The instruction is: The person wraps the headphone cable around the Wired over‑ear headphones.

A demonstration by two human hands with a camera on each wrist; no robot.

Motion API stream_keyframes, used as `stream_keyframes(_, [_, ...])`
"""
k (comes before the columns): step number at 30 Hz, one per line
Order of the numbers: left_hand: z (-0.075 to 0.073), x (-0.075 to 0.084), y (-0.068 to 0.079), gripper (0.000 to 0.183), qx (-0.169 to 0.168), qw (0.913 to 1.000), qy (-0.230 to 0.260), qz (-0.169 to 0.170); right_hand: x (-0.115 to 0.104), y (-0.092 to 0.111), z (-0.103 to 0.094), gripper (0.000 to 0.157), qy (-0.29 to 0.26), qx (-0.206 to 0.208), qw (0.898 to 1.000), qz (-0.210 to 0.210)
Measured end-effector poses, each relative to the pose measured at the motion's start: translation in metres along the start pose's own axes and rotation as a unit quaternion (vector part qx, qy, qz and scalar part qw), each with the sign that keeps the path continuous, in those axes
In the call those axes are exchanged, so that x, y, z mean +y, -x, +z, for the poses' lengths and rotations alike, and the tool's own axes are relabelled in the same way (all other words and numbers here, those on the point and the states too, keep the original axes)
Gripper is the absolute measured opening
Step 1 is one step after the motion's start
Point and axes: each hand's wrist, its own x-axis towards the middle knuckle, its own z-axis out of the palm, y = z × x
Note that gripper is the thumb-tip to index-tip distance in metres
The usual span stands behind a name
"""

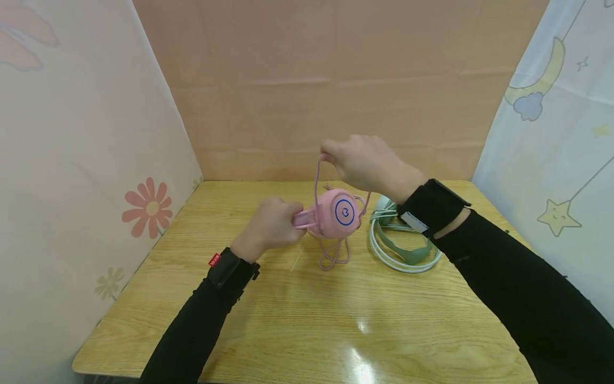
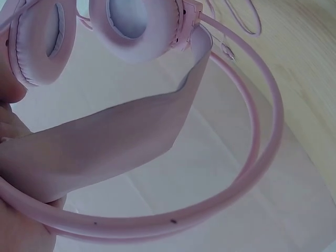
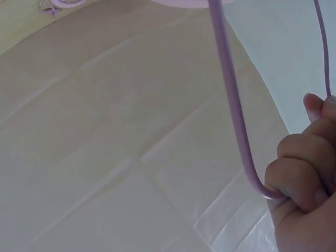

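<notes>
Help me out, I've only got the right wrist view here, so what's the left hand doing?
Observer: The left hand grips the headband of a pair of pink headphones.
Operator: Anything else lying around?
Observer: Yes, what looks like a pale green headset lies on the table, to the right of the pink pair.
Operator: Any marking on the pink ones?
Observer: A round blue emblem shows on the outer face of one ear cup.
</notes>
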Motion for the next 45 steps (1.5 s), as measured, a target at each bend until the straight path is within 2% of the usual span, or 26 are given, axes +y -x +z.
stream_keyframes(7, [-0.003,0.008,-0.002,0.032,-0.004,0.9998,-0.004,0.018,0.002,-0.006,-0.007,0.026,0.064,0.035,0.997,-0.013])
stream_keyframes(9, [-0.005,0.010,-0.002,0.030,-0.005,0.9997,-0.003,0.022,0.004,-0.008,-0.008,0.026,0.072,0.033,0.997,-0.009])
stream_keyframes(18, [-0.006,0.019,-0.002,0.026,-0.007,0.9986,-0.016,0.050,0.018,-0.012,-0.007,0.032,0.067,-0.009,0.997,0.042])
stream_keyframes(27, [-0.006,0.023,-0.001,0.029,-0.002,0.9974,-0.014,0.071,0.043,-0.010,0.004,0.050,0.093,-0.056,0.990,0.093])
stream_keyframes(34, [-0.010,0.027,-0.002,0.030,-0.002,0.9966,-0.023,0.079,0.051,-0.007,0.030,0.050,0.074,-0.080,0.989,0.098])
stream_keyframes(39, [-0.011,0.028,-0.001,0.032,0.004,0.9963,-0.024,0.082,0.053,-0.007,0.045,0.050,0.035,-0.115,0.987,0.106])
stream_keyframes(43, [-0.013,0.029,-0.001,0.033,0.009,0.9960,-0.017,0.087,0.057,-0.004,0.057,0.052,0.009,-0.132,0.987,0.096])
stream_keyframes(45, [-0.014,0.030,-0.001,0.033,0.011,0.9959,-0.012,0.089,0.060,-0.002,0.064,0.053,-0.025,-0.138,0.986,0.089])
